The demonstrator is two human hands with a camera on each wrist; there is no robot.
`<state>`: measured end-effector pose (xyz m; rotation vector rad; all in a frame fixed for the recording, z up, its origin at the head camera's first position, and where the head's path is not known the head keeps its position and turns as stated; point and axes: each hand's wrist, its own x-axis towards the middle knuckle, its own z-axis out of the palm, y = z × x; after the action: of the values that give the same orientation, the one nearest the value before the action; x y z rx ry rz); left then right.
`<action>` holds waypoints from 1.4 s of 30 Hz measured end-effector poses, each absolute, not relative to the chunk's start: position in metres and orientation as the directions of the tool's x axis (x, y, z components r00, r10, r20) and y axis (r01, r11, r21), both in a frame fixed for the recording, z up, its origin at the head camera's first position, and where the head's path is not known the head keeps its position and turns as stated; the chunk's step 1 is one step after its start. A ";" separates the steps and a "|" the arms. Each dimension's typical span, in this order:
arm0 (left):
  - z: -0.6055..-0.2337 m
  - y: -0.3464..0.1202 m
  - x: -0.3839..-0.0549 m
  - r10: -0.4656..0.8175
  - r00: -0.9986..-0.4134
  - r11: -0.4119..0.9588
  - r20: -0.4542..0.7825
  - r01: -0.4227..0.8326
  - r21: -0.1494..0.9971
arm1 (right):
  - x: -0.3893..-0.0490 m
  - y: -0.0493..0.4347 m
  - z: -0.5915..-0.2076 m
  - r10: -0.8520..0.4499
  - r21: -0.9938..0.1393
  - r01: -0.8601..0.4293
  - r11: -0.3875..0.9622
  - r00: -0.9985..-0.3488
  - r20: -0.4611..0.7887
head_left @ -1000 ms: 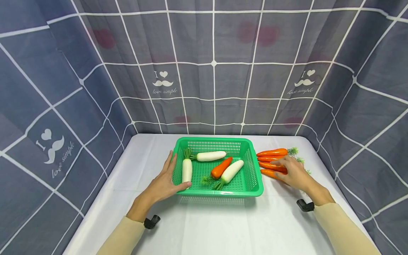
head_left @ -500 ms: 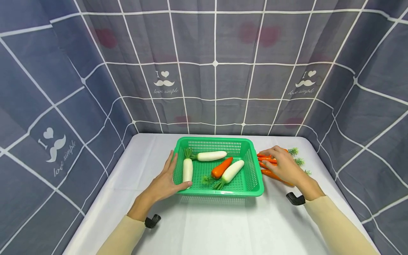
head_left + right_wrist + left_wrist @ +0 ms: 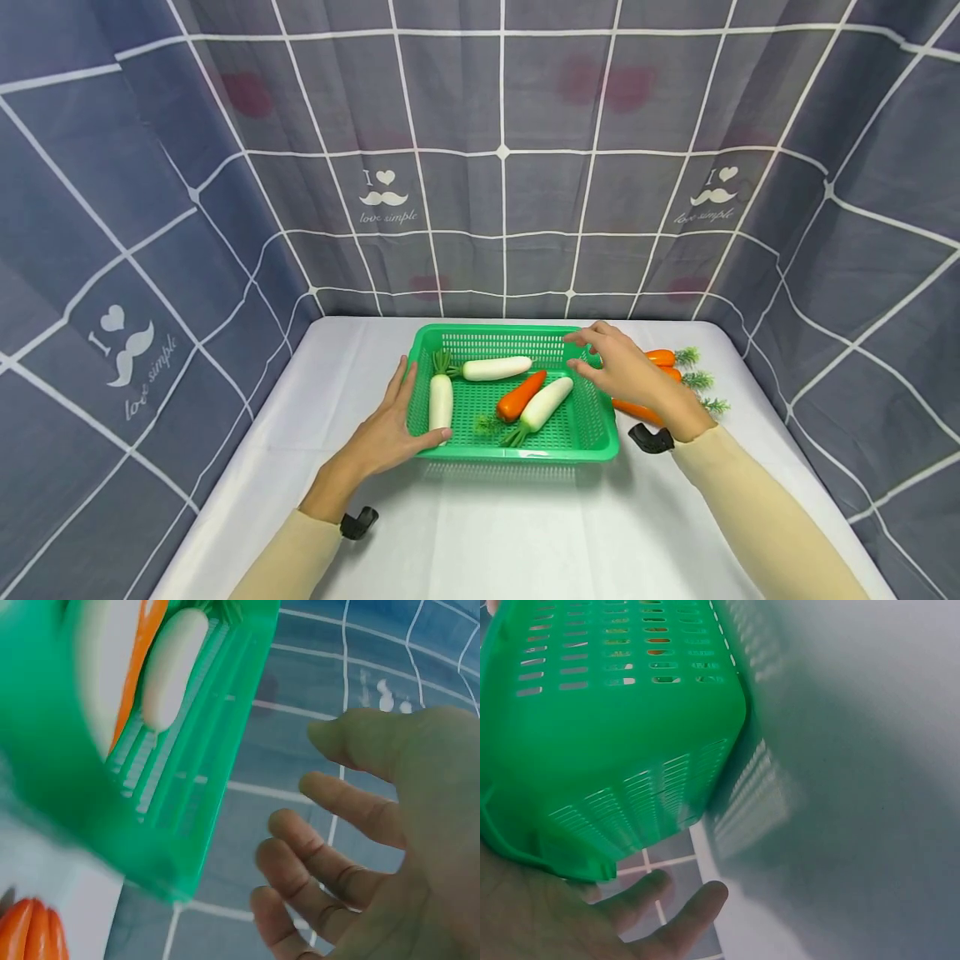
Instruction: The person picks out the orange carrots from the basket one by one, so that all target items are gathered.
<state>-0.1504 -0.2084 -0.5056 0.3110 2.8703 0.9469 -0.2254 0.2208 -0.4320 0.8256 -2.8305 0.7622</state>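
A green plastic basket (image 3: 517, 456) holds one orange carrot (image 3: 521, 396) and three white radishes: an upright-lying left radish (image 3: 441, 404), a sideways back radish (image 3: 497, 368) and a slanted right radish (image 3: 547, 402). My left hand (image 3: 375, 435) rests against the basket's left side, thumb over the front left rim; in the left wrist view its fingers (image 3: 679, 922) extend straight past the basket wall. Above the basket's back right corner is my right hand (image 3: 628, 368), fingers loosely bent and spread, holding nothing, as the right wrist view confirms.
Several loose carrots (image 3: 637, 412) with green tops lie on the white tablecloth (image 3: 510, 533) right of the basket, partly hidden by my right forearm. Grey checked cloth (image 3: 465, 192) hangs behind the table and along both sides.
My right hand has moved left from over the loose carrots to above the basket's right corner, with nothing in it. The left hand and the vegetables in the basket have stayed put.
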 end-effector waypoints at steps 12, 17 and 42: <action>-0.506 -0.209 -0.150 0.224 -0.974 0.784 -0.027 0.164 0.599 | -0.252 0.171 -0.440 -0.636 -0.459 -0.564 0.686 -0.772 -0.003; -0.507 -0.210 -0.150 0.223 -0.974 0.781 -0.033 0.158 0.604 | -0.261 0.157 -0.446 -0.661 -0.473 -0.528 0.706 -0.731 -0.171; -0.506 -0.209 -0.151 0.220 -0.975 0.780 -0.035 0.154 0.606 | -0.282 0.128 -0.477 -0.654 -0.526 -0.435 0.731 -0.666 -0.359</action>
<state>-0.1506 -0.2094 -0.5063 0.3024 2.8655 0.9620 -0.2817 0.1282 -0.4766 1.1724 -3.4126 0.7756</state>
